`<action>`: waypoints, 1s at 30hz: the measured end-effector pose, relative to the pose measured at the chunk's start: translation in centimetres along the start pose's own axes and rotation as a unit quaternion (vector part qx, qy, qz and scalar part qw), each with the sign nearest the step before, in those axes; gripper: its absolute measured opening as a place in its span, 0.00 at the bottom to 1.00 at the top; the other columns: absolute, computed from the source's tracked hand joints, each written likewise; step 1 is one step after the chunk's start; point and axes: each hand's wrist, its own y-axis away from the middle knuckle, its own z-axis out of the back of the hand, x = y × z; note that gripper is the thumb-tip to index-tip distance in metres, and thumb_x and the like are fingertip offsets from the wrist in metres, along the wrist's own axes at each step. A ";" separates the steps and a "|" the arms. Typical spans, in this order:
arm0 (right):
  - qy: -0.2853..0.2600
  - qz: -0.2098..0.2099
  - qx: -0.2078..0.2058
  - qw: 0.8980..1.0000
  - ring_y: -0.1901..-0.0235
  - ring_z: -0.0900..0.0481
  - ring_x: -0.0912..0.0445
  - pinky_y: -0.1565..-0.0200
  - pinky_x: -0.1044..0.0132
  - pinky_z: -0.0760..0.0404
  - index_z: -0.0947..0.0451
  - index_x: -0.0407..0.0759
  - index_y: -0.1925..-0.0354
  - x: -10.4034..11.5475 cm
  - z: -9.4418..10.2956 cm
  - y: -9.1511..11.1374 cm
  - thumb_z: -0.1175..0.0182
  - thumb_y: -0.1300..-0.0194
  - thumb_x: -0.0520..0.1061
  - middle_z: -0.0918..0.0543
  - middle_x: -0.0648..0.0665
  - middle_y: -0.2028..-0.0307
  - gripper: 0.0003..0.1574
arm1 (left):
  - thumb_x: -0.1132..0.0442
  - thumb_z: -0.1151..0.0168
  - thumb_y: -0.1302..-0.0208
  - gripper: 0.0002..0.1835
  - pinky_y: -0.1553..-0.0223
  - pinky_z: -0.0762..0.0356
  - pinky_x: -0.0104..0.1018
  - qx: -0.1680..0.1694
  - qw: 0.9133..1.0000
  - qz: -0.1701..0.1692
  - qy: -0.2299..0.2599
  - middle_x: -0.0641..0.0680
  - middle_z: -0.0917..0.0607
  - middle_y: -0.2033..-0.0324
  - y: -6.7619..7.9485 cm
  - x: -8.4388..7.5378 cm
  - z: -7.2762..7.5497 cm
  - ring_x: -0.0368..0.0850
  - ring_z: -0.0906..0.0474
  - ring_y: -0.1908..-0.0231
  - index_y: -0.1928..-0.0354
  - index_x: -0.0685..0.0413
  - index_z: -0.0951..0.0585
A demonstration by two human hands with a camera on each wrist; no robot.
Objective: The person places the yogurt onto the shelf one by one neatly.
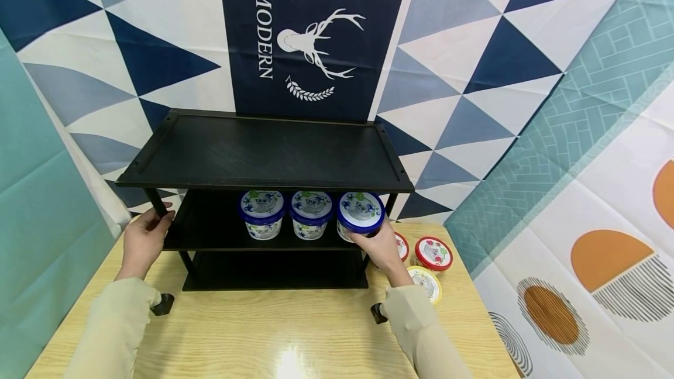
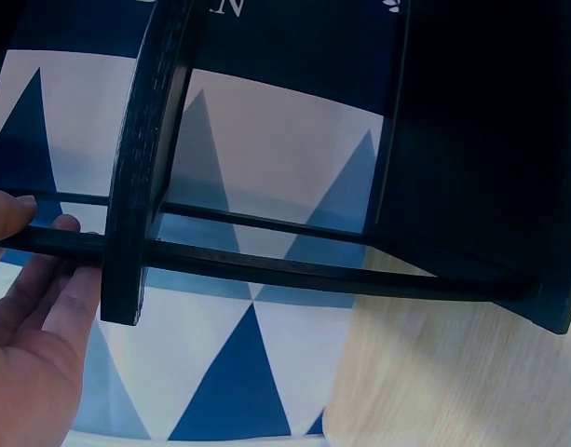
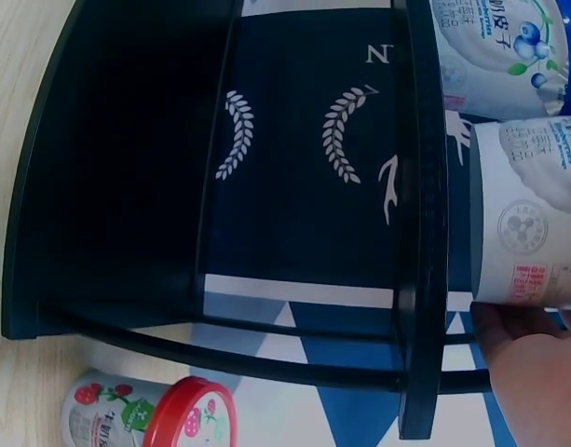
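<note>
A black rack (image 1: 274,154) stands against the wall. My left hand (image 1: 146,243) holds its left upright post (image 2: 57,242), thumb on one side and fingers on the other. At the right end of the middle shelf, my right hand (image 1: 380,248) grips a blue-lidded yogurt tub (image 1: 361,213). In the right wrist view, this tub (image 3: 527,214) is at the right edge, fingers against its side; whether its base touches the shelf I cannot tell. Two more blue-lidded tubs, one in the middle (image 1: 311,215) and one further left (image 1: 262,215), sit upright on that shelf.
On the wooden table (image 1: 274,332), right of the rack, stand two red-lidded tubs, one nearer (image 1: 434,252) and one partly hidden (image 1: 402,246), plus a yellow-lidded tub (image 1: 425,283) partly behind my right arm. The rack's top panel (image 1: 274,154) overhangs the middle shelf.
</note>
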 end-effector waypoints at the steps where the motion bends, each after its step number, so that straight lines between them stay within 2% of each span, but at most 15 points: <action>1: -0.001 -0.003 -0.004 1.000 0.41 0.31 0.48 0.40 0.52 0.33 0.44 0.47 0.33 0.0 -0.1 0.0 0.27 0.52 0.43 0.31 0.41 0.40 0.53 | 0.53 0.46 0.33 0.17 0.73 0.36 0.22 -0.001 1.000 -0.002 0.000 0.26 0.27 0.77 0.0 0.0 0.0 0.29 0.33 0.76 0.50 0.57 0.21; 7: -0.010 -0.015 -0.016 1.000 0.41 0.31 0.47 0.39 0.51 0.33 0.44 0.45 0.33 -0.1 -0.4 -0.1 0.28 0.51 0.42 0.31 0.40 0.39 0.53 | 0.56 0.47 0.32 0.16 0.73 0.36 0.22 -0.004 1.000 -0.014 -0.002 0.23 0.29 0.78 0.1 -0.1 -0.1 0.28 0.34 0.75 0.50 0.58 0.21; 11: 0.002 -0.025 -0.027 0.999 0.42 0.30 0.48 0.39 0.52 0.33 0.44 0.45 0.33 -0.3 -0.6 -0.2 0.28 0.52 0.42 0.30 0.40 0.40 0.53 | 0.56 0.46 0.33 0.16 0.73 0.36 0.22 -0.008 1.000 -0.013 0.000 0.24 0.29 0.79 0.0 0.0 -0.2 0.28 0.34 0.76 0.51 0.58 0.20; 18: -0.016 -0.033 -0.045 0.998 0.42 0.30 0.46 0.39 0.50 0.33 0.46 0.41 0.34 -0.6 -1.0 -0.4 0.30 0.50 0.43 0.31 0.38 0.41 0.51 | 0.54 0.46 0.32 0.16 0.73 0.36 0.22 -0.004 1.000 -0.008 -0.002 0.23 0.29 0.78 0.1 0.1 -0.1 0.28 0.33 0.76 0.50 0.56 0.21; 30: -0.026 -0.039 -0.039 0.998 0.45 0.28 0.46 0.42 0.50 0.30 0.44 0.41 0.36 -1.2 -1.2 -0.9 0.32 0.48 0.42 0.29 0.38 0.44 0.45 | 0.55 0.46 0.32 0.17 0.73 0.36 0.22 -0.006 1.000 -0.008 -0.003 0.25 0.29 0.78 -0.1 0.1 -0.2 0.29 0.34 0.76 0.49 0.59 0.21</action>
